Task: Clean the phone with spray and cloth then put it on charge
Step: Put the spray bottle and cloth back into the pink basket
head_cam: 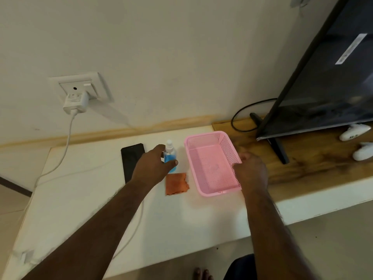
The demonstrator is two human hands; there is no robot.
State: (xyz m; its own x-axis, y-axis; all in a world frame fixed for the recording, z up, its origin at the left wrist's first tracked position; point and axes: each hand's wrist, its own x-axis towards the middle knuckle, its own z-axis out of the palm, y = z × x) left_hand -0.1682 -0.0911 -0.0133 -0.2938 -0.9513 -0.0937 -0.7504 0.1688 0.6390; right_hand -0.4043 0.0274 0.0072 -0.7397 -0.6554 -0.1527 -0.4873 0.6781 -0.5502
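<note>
The black rectangular phone [131, 158] lies flat, screen side up, on the white desk [80, 199], its near end hidden under the left hand [150, 165]. Just to its right stands the small clear spray bottle of blue liquid with a white nozzle [169, 156], upright. The left hand's fingers [159, 148] curve round the bottle's far-left side and the thumb reaches across its front; they seem to be touching it, though the view does not settle whether the grip is closed. Directly in front of the bottle, nearer the person, lies the small orange cleaning cloth with ragged edges [177, 183], flat on the desk and free of both hands.

Right of the cloth and bottle sits the pink perforated plastic basket [211, 162]. The right hand [250, 170] grips its right wall, fingers curled over the rim.

A white charger plug [75, 103] sits in the white wall socket [80, 87] above the desk's left end, and its white cable [66, 142] trails down onto the desk. A black flat-screen television [327, 77] stands on the wooden shelf [302, 158] to the right.
</note>
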